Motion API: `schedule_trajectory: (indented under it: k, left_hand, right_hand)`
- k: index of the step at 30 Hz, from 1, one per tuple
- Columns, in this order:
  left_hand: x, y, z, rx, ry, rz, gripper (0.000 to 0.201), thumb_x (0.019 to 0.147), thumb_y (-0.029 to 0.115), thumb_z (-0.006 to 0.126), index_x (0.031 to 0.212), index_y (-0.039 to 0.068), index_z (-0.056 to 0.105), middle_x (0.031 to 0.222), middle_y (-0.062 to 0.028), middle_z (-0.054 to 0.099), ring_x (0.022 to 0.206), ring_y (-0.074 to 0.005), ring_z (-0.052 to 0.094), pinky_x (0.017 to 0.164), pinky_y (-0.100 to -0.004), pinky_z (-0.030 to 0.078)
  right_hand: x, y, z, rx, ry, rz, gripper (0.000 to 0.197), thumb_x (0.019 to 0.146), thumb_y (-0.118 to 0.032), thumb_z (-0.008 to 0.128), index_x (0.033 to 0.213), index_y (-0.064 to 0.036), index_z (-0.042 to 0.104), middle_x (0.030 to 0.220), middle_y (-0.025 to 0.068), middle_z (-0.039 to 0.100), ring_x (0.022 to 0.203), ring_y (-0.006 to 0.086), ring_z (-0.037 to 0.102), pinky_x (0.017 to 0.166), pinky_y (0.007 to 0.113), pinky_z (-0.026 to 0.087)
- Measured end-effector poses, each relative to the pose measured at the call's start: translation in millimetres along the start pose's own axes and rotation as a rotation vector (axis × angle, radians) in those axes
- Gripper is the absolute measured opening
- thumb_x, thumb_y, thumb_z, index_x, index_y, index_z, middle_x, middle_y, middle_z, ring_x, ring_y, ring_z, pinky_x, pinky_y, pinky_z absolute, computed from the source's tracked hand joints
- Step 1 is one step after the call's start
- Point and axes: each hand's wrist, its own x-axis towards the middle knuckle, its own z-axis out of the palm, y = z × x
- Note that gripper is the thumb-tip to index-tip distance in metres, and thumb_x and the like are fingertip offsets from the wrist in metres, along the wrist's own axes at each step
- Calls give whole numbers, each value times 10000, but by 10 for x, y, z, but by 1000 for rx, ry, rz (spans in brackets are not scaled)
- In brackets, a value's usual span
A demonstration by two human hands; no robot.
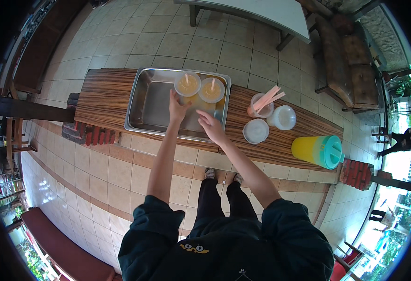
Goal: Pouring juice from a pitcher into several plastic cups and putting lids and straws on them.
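Note:
A metal tray lies on a wooden counter. Two clear plastic cups of orange drink stand at its far side, each with a pink straw: one on the left, one on the right. My left hand reaches over the tray, fingers apart, just below the left cup and holding nothing. My right hand hovers at the tray's near right edge, fingers spread and empty.
Right of the tray stand a cup of pink straws, a stack of clear lids, another clear cup and a yellow pitcher with a teal lid. Brick supports hold the counter. A table and bench stand beyond.

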Motion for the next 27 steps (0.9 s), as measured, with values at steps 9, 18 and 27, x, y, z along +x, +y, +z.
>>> schedule_trajectory:
  k: [9,18,27]
  left_hand:
    - [-987,948,277,-39,565,-29,384,754,-41,516,1114,53,423,1051,-79,420,818,-133,444,682,-246,396]
    - [-1660,1551,1459,-78,-158,239,187,785,13,530,968,51,526,819,-40,523,698,-133,547,551,-224,435]
    - [-1423,1579,2244,302,-303,127,317,715,77,619,994,15,483,951,-151,485,841,-310,538,704,-414,454]
  right_hand:
    - [-1144,-399,-1050,29,385,7,204,902,-140,401,1002,-32,542,937,64,610,785,124,593,602,230,470]
    - [-1187,-45,-2246,-502,1087,-171,140,783,-2,515,914,-36,549,796,85,546,709,180,559,606,302,436]
    - [-892,141,-2630,-536,914,-38,193,661,-63,664,839,-52,591,708,67,589,627,185,584,613,311,463]
